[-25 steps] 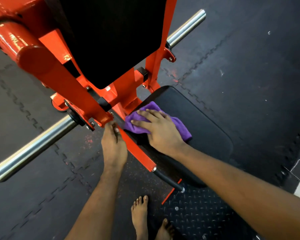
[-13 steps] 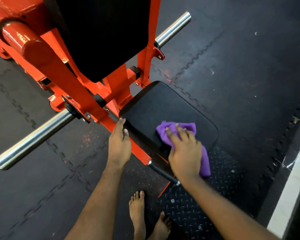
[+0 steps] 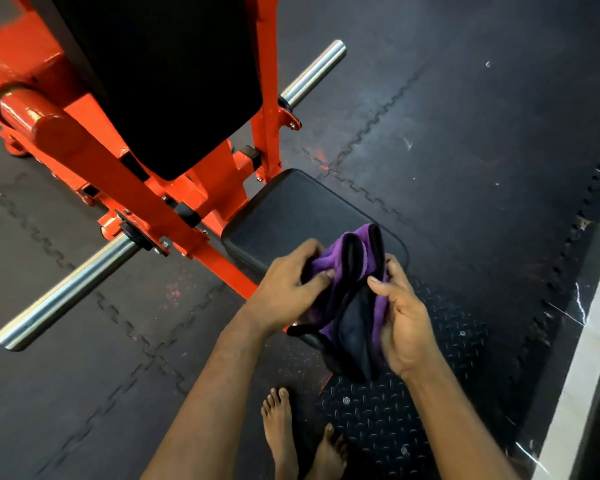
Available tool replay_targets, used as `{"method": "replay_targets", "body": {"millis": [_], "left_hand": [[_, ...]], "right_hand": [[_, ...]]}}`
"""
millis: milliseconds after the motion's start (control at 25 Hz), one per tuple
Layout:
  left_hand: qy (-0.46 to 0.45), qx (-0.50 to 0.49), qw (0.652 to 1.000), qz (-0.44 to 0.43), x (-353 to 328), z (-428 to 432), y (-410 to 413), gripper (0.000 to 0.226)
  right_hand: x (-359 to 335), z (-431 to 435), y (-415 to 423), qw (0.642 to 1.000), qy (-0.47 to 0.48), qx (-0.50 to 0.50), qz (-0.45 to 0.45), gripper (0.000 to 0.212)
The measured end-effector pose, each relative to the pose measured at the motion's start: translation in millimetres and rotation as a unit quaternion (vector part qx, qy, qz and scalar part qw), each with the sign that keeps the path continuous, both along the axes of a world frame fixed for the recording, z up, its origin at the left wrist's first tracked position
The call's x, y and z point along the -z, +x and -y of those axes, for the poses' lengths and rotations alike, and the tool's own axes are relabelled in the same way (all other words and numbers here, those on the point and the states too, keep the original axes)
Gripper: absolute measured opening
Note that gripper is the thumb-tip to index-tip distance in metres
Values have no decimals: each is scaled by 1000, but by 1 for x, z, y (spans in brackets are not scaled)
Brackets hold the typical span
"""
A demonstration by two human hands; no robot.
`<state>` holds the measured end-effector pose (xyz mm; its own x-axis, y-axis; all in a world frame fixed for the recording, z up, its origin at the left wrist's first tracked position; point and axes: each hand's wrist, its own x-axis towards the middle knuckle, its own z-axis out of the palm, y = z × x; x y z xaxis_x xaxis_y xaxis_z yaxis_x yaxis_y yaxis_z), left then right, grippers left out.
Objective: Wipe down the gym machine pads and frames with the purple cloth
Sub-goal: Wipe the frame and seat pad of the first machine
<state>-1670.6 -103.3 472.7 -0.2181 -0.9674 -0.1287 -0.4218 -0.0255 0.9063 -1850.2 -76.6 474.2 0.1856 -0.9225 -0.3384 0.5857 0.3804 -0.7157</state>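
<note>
The purple cloth (image 3: 355, 289) with black edging hangs bunched in the air over the near end of the black seat pad (image 3: 298, 209). My left hand (image 3: 288, 289) pinches its left side, thumb and fingers curled into the fabric. My right hand (image 3: 400, 317) grips the right side, and a dark fold hangs down below the palm. The tall black back pad (image 3: 163, 74) rises at the top, held in the orange frame (image 3: 94, 150). The near end of the seat is hidden behind the cloth and hands.
Chrome weight bars stick out to the left (image 3: 63, 292) and the upper right (image 3: 312, 72) of the frame. A black checker-plate footplate (image 3: 395, 420) lies under the seat by my bare feet (image 3: 302, 441). Dark interlocking rubber mats (image 3: 465, 150) cover the floor; a pale ledge (image 3: 582, 375) runs along the right.
My right hand lifted the cloth off the seat pad. My left hand left the orange frame and took hold of the cloth's other side, so both hands now hold it bunched up.
</note>
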Motion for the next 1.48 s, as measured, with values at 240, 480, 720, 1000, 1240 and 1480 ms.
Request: {"method": "replay_targets", "body": {"millis": [240, 480, 720, 1000, 1240, 1480], "left_hand": [[-51, -6, 995, 87, -8, 6, 14, 15], [-45, -182, 982, 12, -25, -9, -14, 32], [-54, -182, 979, 79, -51, -5, -19, 10], [-126, -150, 978, 75, -77, 9, 6, 22], [-215, -298, 920, 136, -101, 25, 74, 33], [-272, -133, 947, 106, -106, -1, 90, 43]], "right_hand": [[-13, 6, -12, 980, -17, -80, -183, 28], [-19, 17, 6, 945, -91, -90, -301, 10], [-37, 35, 11, 934, -112, -84, -328, 9], [-53, 55, 8, 854, -183, -65, -482, 18], [-69, 96, -49, 805, -198, 22, -560, 38], [-90, 89, -87, 862, -176, -142, -454, 24]]}}
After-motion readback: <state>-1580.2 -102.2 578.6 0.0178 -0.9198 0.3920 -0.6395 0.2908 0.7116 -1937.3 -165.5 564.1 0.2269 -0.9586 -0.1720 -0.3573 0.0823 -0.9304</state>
